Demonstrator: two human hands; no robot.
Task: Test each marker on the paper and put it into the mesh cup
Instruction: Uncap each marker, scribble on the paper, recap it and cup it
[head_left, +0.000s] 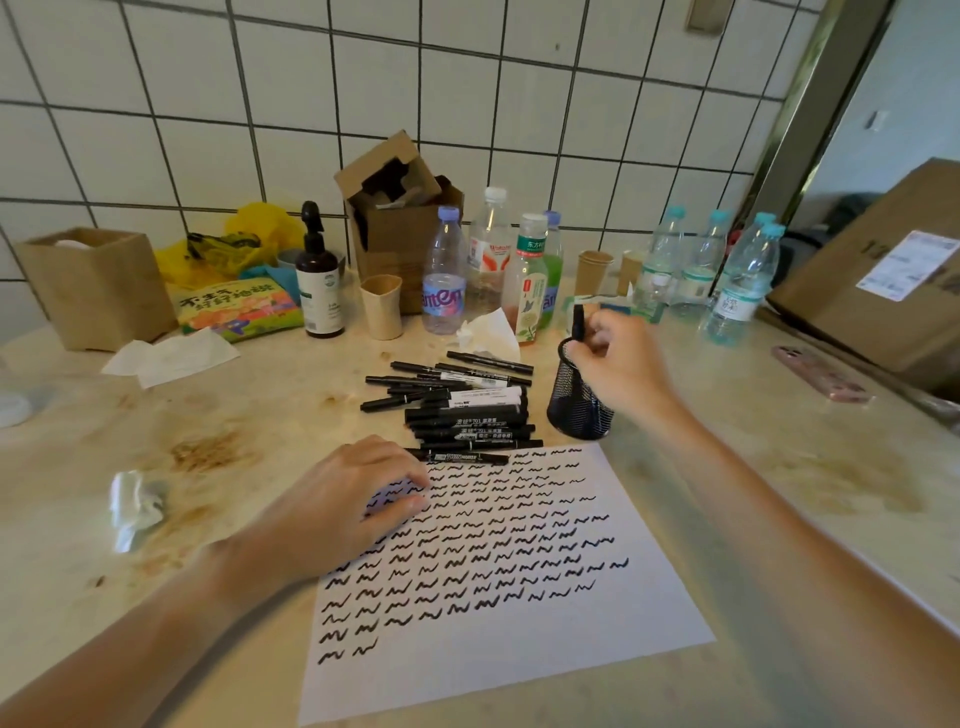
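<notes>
The right hand (621, 364) hangs directly over the black wire-mesh cup (577, 400), its fingers pinched round a slim black marker (577, 319) whose upper end sticks out above the knuckles. The marker's long axis stands close to upright, so it already lines up with the cup's open mouth beneath; whether its lower end has passed the rim cannot be told, since the hand covers that part. The coming move looks like a plain drop or short lowering straight down. The cup stands on the pale stone desk (260, 415) just beyond the far right corner of the white sheet of paper (519, 649), which is filled with rows of black squiggles. The pile of untested black markers (457, 410) lies to the left of the cup, touching the paper's far edge, its pens mostly lying crosswise. The left hand (348, 499) rests loosely on the paper's upper left corner, holding nothing, and is nearer to the pile, so it seems better placed for the next pick.
</notes>
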